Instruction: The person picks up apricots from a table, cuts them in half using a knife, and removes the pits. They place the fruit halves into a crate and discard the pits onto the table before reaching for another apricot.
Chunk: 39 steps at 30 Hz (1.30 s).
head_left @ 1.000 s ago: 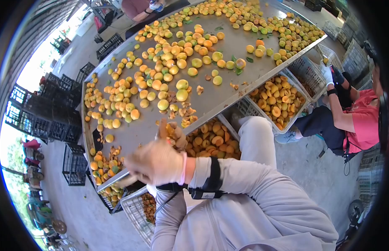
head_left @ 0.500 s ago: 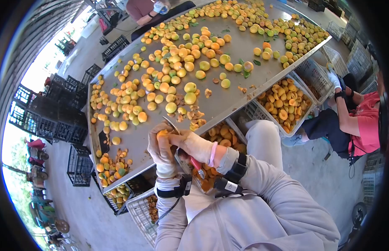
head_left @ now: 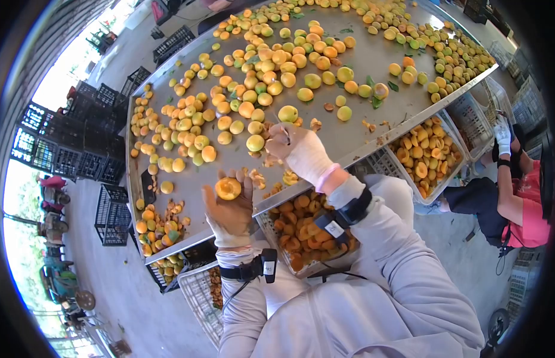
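Note:
My left hand (head_left: 227,213), gloved and palm up, is over the near edge of the metal table. It holds a cut apricot half (head_left: 228,188), its orange inner face showing. Up and to the right, my right hand (head_left: 298,152) is closed above the tabletop, near whole apricots and small brown scraps (head_left: 257,179). What its fingers hold is hidden; only a small dark bit shows at the fingertips. Below my hands, a crate of apricot halves (head_left: 298,230) stands against my legs.
Many whole apricots (head_left: 271,71) cover the metal table (head_left: 343,134). Another crate of halves (head_left: 426,156) is to the right, near a co-worker in a pink shirt (head_left: 522,206). A white crate with scraps (head_left: 194,298) stands front left. Black crates (head_left: 68,143) are stacked at left.
My hands were together around an apricot, the right with a red-handled metal cutting tool. Now they are apart: the right moved up and right, the left turned palm up with a half. The view shifted.

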Available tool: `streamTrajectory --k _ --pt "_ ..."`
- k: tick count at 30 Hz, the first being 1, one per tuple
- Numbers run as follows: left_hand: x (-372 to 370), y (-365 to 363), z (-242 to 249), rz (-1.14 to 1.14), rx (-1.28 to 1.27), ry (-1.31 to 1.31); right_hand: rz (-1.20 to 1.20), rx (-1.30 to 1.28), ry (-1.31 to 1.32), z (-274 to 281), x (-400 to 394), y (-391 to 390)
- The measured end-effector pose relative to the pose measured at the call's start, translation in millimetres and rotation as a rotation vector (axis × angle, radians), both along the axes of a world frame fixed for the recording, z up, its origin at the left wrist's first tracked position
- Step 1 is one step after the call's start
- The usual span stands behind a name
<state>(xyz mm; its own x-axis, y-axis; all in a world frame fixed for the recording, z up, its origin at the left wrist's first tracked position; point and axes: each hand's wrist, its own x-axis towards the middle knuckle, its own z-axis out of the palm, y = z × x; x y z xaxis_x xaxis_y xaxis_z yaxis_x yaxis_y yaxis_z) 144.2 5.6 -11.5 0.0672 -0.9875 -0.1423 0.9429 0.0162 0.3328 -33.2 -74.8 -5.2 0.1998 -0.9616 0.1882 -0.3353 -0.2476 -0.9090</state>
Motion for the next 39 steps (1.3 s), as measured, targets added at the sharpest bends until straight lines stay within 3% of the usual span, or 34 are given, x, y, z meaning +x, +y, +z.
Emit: streamTrajectory --k 2,3,6,8,11,13,17,18,21,22,25,26,27,28,29,30,31,32,33,35,37,39 --pt "-4 -4 -8 0.023 0.038 -0.084 0.072 -0.013 -0.132 -4 -8 -2" --pt "-10 -6 -9 0.029 0.054 -0.123 0.148 -0.080 -0.064 0 -9 7" --pt "-27 -5 -12 -0.072 -0.033 -1.291 0.318 -0.226 0.192 8 -3 38" --pt "-30 -8 -12 -0.175 0.025 -0.973 0.351 -0.234 0.417 2 0 37" --pt "-32 -10 -18 -0.196 0.201 -0.501 0.331 -0.281 0.290 -10 -8 34" --pt "-37 -11 -12 -0.245 0.343 -0.178 0.368 -0.058 0.267 -10 -13 32" --pt "-56 0 -19 -0.139 0.327 -0.577 0.388 0.081 0.251 -27 -11 30" --pt "-47 6 -26 -0.166 0.380 -0.365 0.347 0.102 0.112 -31 -14 27" --pt "-37 22 -34 -0.344 0.266 -0.799 0.228 0.317 -0.125 -31 -22 -5" --pt "-46 21 -12 -0.508 0.325 -1.116 0.224 0.427 -0.225 -27 -28 -18" --pt "-40 -6 9 -0.334 0.226 -1.563 0.196 0.765 -0.530 -9 -54 -52" --pt "-48 -29 37 -0.176 0.338 -1.392 0.183 0.730 -0.735 -10 -65 -62" --pt "-30 -57 35 -0.120 0.242 -1.550 0.165 0.688 -0.938 -12 -77 -71" --pt "-24 -84 33 -0.018 0.061 -1.364 0.143 0.637 -1.137 -13 -86 -76" --pt "-10 -120 18 0.004 0.117 -1.500 0.103 0.688 -1.174 -13 -89 -74" --pt "-12 -146 26 -0.047 0.172 -1.974 0.059 0.742 -1.210 -12 -88 -68" --pt "5 -174 4 -0.043 -0.131 -2.215 0.010 0.795 -1.246 -14 -88 -60" --pt "22 -202 -18 0.036 -0.457 -2.422 0.003 0.968 -1.090 -39 -84 -56" --pt "23 -226 -33 -0.059 -0.270 -2.490 0.068 1.009 -0.947 -43 -85 -48" --pt "19 -263 -55 -0.252 0.123 -2.596 0.180 0.943 -1.079 -49 -86 -48" --pt "-19 -277 -49 -0.273 0.505 -2.624 0.053 0.796 -1.064 -39 -95 -62" --pt "-26 -292 -69 -0.220 0.594 -2.686 -0.040 0.700 -1.039 -28 -107 -70"
